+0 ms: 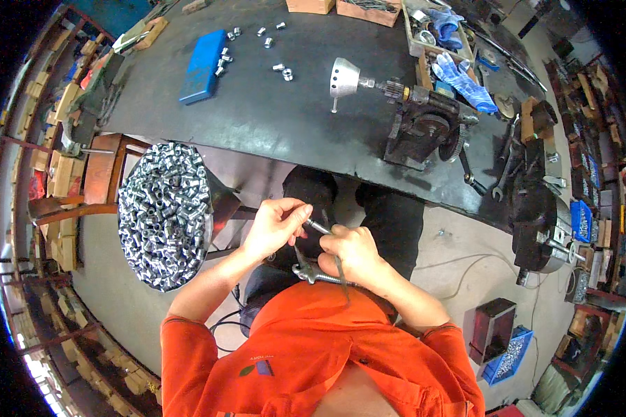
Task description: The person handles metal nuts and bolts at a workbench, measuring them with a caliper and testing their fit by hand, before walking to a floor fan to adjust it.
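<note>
Now, the dark workbench (pixel 257 118) spreads above, the basin of small metal sleeves (pixel 163 214) sits at the left knee. Over the lap, the right hand (pixel 351 250) grips a lever hand tool (pixel 316 272); the left hand (pixel 275 226) pinches a thin metal pin (pixel 318 226) at its tip. Fitting stage, I'd judge; next needs steady alignment.

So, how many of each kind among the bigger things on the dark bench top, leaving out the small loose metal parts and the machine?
Blue flat case: 1
Silver perforated cone: 1
Blue gloves: 2
Wooden boxes at the far edge: 2
Total: 6
</note>
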`<state>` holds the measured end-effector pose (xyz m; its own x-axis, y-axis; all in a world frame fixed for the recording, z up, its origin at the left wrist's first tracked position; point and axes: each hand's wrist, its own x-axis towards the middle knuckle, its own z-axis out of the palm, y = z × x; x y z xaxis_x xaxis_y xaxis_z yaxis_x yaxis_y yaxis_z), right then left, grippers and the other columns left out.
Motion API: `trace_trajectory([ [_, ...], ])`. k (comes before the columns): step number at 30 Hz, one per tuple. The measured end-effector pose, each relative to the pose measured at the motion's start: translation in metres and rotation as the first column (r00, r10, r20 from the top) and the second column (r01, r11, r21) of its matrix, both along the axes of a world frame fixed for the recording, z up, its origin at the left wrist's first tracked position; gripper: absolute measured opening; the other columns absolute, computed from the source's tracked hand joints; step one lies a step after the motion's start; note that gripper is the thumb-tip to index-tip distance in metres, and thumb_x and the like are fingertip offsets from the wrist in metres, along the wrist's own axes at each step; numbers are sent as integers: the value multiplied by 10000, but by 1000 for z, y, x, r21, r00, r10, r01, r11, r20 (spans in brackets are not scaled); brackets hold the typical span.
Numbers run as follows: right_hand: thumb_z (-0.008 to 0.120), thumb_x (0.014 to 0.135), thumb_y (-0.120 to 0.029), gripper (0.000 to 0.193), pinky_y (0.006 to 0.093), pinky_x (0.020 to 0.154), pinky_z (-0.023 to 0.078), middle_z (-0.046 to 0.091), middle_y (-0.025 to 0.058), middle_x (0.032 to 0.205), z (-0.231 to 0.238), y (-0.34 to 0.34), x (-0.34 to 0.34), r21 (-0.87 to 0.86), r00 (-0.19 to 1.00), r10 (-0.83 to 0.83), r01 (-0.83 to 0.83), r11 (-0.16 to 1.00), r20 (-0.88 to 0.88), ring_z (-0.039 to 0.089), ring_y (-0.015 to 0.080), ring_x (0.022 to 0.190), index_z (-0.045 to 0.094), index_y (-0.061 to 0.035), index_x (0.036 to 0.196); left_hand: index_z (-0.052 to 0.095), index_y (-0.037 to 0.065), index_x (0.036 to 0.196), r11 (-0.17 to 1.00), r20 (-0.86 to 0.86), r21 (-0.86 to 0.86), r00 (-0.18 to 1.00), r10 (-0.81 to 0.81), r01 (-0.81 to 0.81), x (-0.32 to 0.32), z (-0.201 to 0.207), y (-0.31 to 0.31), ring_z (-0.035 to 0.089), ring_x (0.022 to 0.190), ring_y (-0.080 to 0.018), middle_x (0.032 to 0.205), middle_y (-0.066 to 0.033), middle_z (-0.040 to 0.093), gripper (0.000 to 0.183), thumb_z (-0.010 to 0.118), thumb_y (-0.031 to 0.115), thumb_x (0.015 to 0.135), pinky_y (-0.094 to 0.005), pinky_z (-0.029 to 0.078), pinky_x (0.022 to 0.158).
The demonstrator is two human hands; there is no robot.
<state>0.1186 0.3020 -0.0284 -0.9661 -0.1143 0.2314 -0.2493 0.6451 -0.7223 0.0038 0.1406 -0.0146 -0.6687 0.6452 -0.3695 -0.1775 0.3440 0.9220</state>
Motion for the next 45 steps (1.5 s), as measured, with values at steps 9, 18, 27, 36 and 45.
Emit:
trace_trajectory([
  [9, 529, 714, -84, 263, 266, 441, 212, 325, -59, 499, -19, 25, 6, -916, 819, 445, 225, 331, 363, 295, 47, 481, 358, -82, 514, 582, -31, 1015, 796, 210, 580, 976, 59, -173, -35, 6, -10, 616, 604, -176, 736, -88, 614, 197, 548, 141, 926, -364, 541, 685],
  [18, 568, 634, -77, 221, 318, 478, 259, 322, 50, 549, 6, 30, 13, -498, 958, 69, 83, 863, 279, 329, 130, 511, 365, -25, 563, 544, -50, 1006, 744, 474, 613, 877, -78, -265, -31, 5, -15, 592, 518, -235, 666, -127, 596, 379, 422, 308, 977, -406, 539, 657],
  [27, 578, 608, -112, 239, 333, 481, 254, 334, 63, 565, 20, 29, 11, -441, 988, -11, 80, 894, 157, 348, 183, 506, 354, -31, 585, 567, -11, 985, 823, 393, 503, 918, 55, -264, -29, 0, -16, 534, 471, -153, 692, -72, 567, 272, 560, 253, 919, -324, 515, 559],
  [36, 585, 575, -100, 256, 338, 446, 221, 325, 51, 576, 37, 22, 6, -521, 986, 11, -97, 848, -165, 330, 202, 474, 331, -67, 569, 598, 77, 838, 993, -876, -113, 475, -82, -37, -26, -5, -7, 568, 545, -239, 739, -60, 529, 238, 704, 33, 630, -347, 466, 486],
  [45, 611, 690, -247, 332, 337, 469, 268, 340, 69, 592, 21, 12, -5, -495, 996, 55, -85, 865, -75, 366, 201, 504, 368, -49, 582, 599, 82, 827, 986, -926, -168, 340, -166, 23, -15, 0, -3, 577, 545, -251, 766, -59, 524, 285, 711, 46, 568, -357, 480, 490],
])
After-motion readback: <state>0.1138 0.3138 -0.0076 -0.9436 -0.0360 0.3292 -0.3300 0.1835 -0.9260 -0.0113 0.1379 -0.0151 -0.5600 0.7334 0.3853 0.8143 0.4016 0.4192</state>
